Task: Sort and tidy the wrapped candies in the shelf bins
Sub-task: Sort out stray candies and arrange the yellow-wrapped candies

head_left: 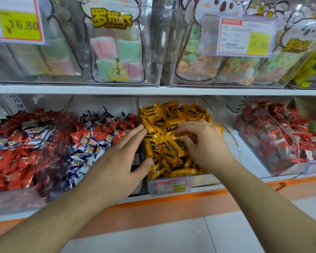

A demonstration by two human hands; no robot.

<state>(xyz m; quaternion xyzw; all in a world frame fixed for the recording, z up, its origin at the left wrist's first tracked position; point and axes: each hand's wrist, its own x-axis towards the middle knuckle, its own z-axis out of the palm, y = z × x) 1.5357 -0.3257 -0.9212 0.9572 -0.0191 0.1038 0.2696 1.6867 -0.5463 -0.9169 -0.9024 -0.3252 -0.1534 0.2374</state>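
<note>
nearest, two bare forearms reach up from the bottom edge toward the lower shelf. the left hand [117,157] lies flat with straight fingers along the left wall of the clear plastic bin of yellow wrapped candies [170,181], fingertips pointing to about 1 o'clock and the thumb touching a yellow wrapper at the bin's front; it holds nothing. the right hand [204,143] sits on top of the yellow wrapped candies [164,125], at 3 o'clock from the left hand, its fingers curled down into the pile and pinching a few of the wrappers. a small white and yellow price label [171,186] hangs on the bin's front lip, at 6 o'clock from the pile.

at 9 o'clock from the yellow bin lies a heap of mixed red, white and dark blue wrapped candies [95,141], and further left a heap of red wrapped candies [11,154]. at 3 o'clock, well apart from the right hand, a tilted clear bin of red wrapped candies [274,136] stands.

beyond, at 12 o'clock, a white shelf board [153,90] carries clear boxes: pastel pink and green marshmallow rolls [117,52] and ring-shaped gummy sweets [208,66]. yellow price tags [18,24] reading 16.80 hang on their fronts.
</note>
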